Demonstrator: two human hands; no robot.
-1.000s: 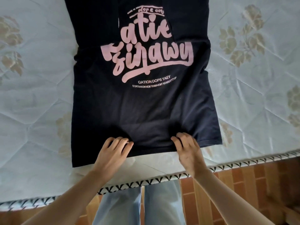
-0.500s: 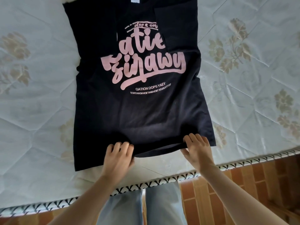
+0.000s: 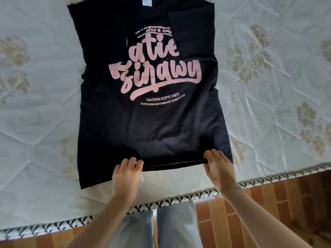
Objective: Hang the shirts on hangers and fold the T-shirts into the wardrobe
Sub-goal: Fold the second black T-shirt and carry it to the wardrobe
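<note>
At bed's near edge, left hand [image 3: 126, 173] and right hand [image 3: 217, 164] pinching hem of black T-shirt [image 3: 152, 122], fingers curled. Spread print-up on quilted mattress [image 3: 44, 104], both sleeves folded inward. Bottom-up fold and putting away likely remaining. No wardrobe, hangers or containers visible.

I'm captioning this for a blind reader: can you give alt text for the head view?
Two hands, left hand and right hand, grip the bottom hem of a black T-shirt with pink lettering, spread on a pale quilted mattress.
</note>
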